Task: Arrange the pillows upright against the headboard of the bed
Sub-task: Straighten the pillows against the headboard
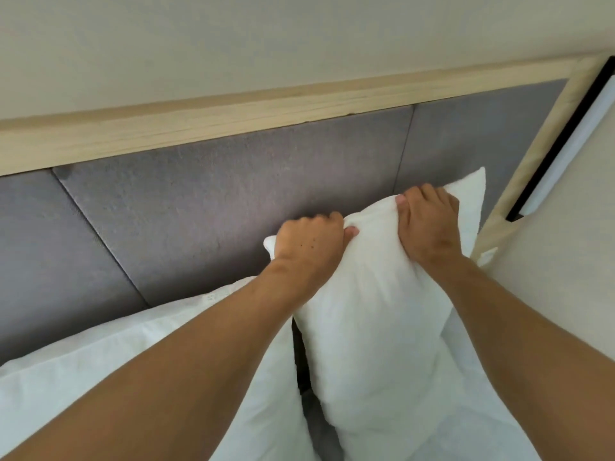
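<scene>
A white pillow (376, 327) stands upright against the grey padded headboard (206, 207), near its right end. My left hand (309, 244) grips the pillow's top edge at the left corner. My right hand (429, 221) grips the same top edge closer to the right corner. A second white pillow (109, 367) leans against the headboard to the left, partly hidden under my left forearm. A narrow dark gap separates the two pillows.
A light wooden rail (233, 111) caps the headboard, with a wooden post (539, 141) down its right side. A black-framed white panel (579, 141) hangs on the cream wall at the right. White bedding (466, 394) lies below the right pillow.
</scene>
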